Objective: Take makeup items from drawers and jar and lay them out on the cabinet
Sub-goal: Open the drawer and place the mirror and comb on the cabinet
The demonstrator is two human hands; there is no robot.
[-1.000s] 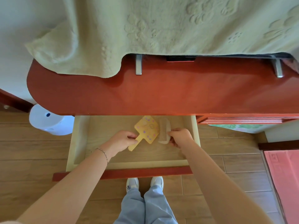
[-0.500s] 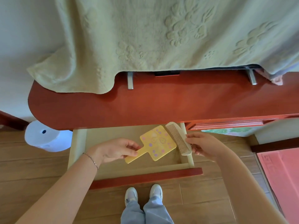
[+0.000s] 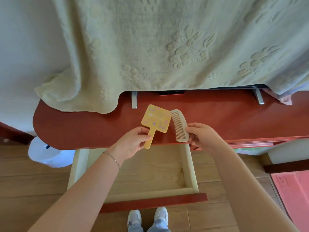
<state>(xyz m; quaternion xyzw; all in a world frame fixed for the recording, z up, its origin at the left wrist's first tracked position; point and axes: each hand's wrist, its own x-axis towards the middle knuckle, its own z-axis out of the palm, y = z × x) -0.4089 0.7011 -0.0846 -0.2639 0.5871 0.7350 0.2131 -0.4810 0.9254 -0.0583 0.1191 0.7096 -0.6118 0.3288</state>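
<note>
Overhead, a pale green cloth [image 3: 150,47] is draped over the red worktop [image 3: 217,118]; the drawer [image 3: 190,164] stands open below. The yellow hand mirror [image 3: 156,118] is gripped by the left hand [image 3: 133,143], the comb [image 3: 179,126] pinched by the right hand [image 3: 202,136], both held over the worktop.

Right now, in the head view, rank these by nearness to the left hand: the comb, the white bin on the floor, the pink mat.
From the left hand:
1. Comb, just to its right, in the right hand's grip.
2. White bin, to its left, on the floor.
3. Pink mat, far right, on the floor.
</note>
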